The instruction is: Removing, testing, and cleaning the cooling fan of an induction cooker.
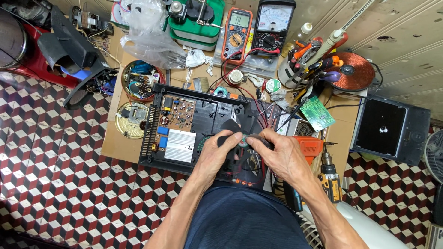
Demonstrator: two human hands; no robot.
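An opened black appliance case (203, 115) lies on a brown work board, showing a brown circuit board (177, 117) and a ribbed silver heat sink (180, 145) on its left side. Over the case's right half, my left hand (217, 154) pinches a black fan blade piece (230, 127). My right hand (281, 154) meets it from the right, its fingers closed on a small dark part (256, 138) beside the fan's hub. Red wires run under both hands.
An orange multimeter (237, 32) and a black analogue meter (273, 23) stand at the back. A tool cup (300, 64), copper coil (354, 71), green circuit board (317, 113), two round tins (138, 80), a drill (330, 177) and a black box (392, 127) surround the case.
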